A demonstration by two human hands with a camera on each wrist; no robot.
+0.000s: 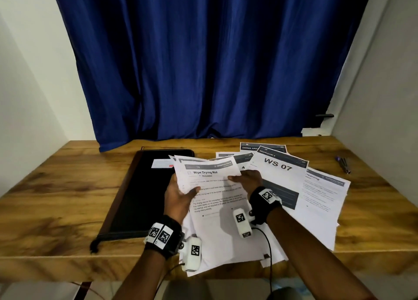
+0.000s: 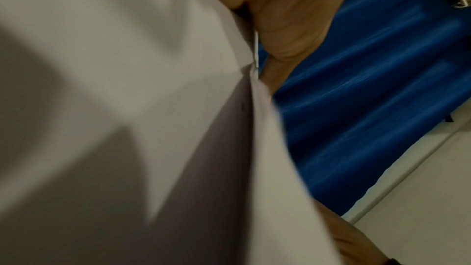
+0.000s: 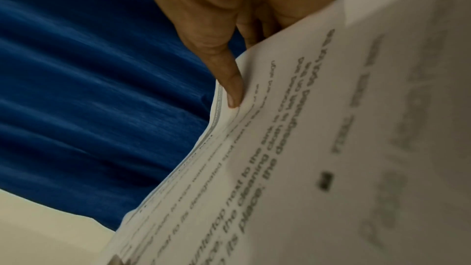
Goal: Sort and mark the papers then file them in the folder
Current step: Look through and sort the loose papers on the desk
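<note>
A white printed sheet headed "Wipe Drying Mat" (image 1: 209, 177) is lifted off the table between both hands. My left hand (image 1: 178, 192) grips its left edge, thumb on top. My right hand (image 1: 245, 178) pinches its right edge; in the right wrist view the thumb (image 3: 229, 88) presses on the printed sheet (image 3: 293, 148). The left wrist view is filled by blurred white paper (image 2: 127, 67). A spread of other papers, among them "WS 07" (image 1: 279, 170), lies under and right of the hands. The black folder (image 1: 144, 193) lies shut on the left.
A wooden table (image 1: 56, 186) carries everything. Pens (image 1: 343, 164) lie at the far right. A blue curtain (image 1: 214, 62) hangs behind the table. A white label (image 1: 161, 164) sits on the folder. Cables run from the wrist cameras over the front edge.
</note>
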